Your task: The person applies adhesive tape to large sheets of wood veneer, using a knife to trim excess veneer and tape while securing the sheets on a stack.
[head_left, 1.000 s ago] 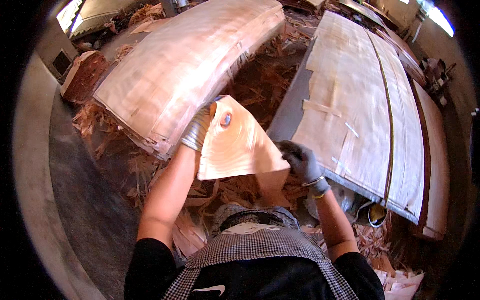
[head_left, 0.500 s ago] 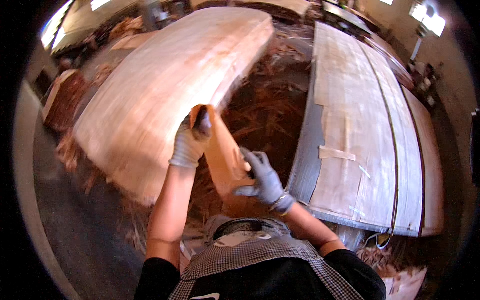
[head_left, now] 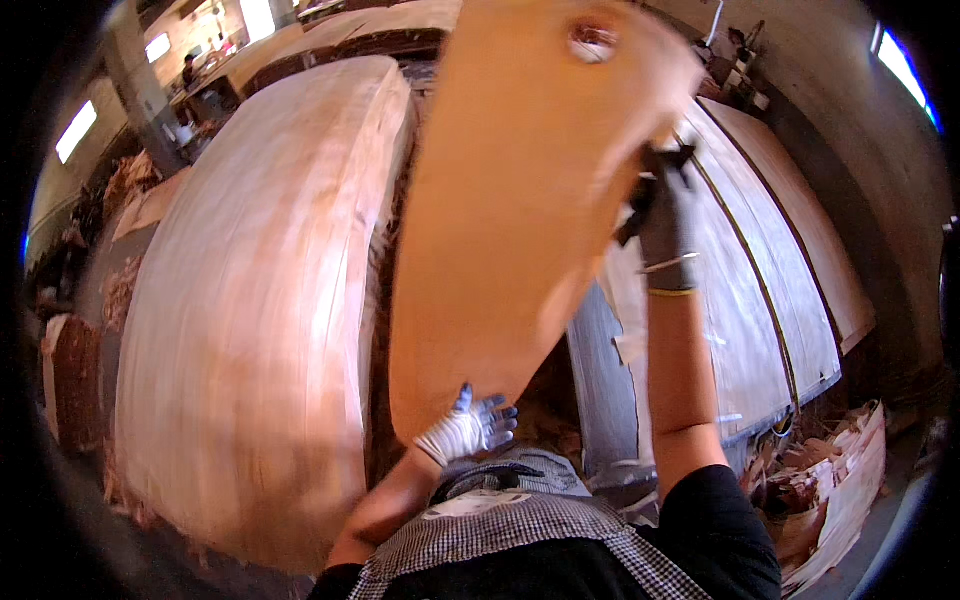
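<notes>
Thin tan wood-veneer sheet [head_left: 500,210], grey-gloved right hand [head_left: 668,215] gripping 3 o'clock, probably for support; pale-gloved left hand [head_left: 470,425] spread wide, 6ish.

- The wood sheet [head_left: 500,220] is between the left stack [head_left: 250,300] and the right stack [head_left: 735,310], in front of part of the latter.
- The left hand [head_left: 468,427] is at the sheet's near end.
- The right hand [head_left: 668,210] is farther out, at its right edge.
- Scraps [head_left: 825,490] lie beyond the right elbow, near the right stack's near end.
- A pillar [head_left: 138,90] stands behind the left stack, toward the left.
</notes>
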A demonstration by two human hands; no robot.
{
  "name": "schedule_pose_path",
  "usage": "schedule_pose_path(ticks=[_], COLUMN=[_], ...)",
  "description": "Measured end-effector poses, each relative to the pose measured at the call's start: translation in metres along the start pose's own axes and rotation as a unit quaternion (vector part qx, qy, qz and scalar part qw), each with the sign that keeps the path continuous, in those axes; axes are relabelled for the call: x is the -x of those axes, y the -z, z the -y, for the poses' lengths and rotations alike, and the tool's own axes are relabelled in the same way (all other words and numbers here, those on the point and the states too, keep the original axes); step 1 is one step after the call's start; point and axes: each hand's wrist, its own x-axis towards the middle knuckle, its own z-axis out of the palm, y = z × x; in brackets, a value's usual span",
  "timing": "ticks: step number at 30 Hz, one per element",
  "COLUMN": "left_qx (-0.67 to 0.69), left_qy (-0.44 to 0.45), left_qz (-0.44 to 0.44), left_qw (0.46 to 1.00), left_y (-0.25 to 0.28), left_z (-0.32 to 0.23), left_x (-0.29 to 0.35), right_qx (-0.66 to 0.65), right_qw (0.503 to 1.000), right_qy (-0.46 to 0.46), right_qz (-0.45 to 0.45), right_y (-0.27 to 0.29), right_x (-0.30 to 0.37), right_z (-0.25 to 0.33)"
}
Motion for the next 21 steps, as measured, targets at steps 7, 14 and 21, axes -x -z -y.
schedule_pose_path(ticks=[7,14,21], left_qx=[0.28,-0.065,-0.674], left_qy=[-0.136,-0.466,-0.605], left_qz=[-0.025,-0.125,-0.277], left_qw=[0.95,0.873,0.32], left_y=[0.01,-0.129,-0.304], left_z=[-0.166,-0.31,-0.404], left_x=[-0.104,-0.163,-0.345], right_qx=[-0.066,0.041,0.042], right_qw=[0.986,0.897,0.762], right_qy=[0.095,0.076,-0.058], right_qz=[-0.117,-0.434,-0.644], right_y=[0.128,0.252,0.25], right_x=[-0.099,-0.036,0.087], right_z=[0.034,-0.039,-0.127])
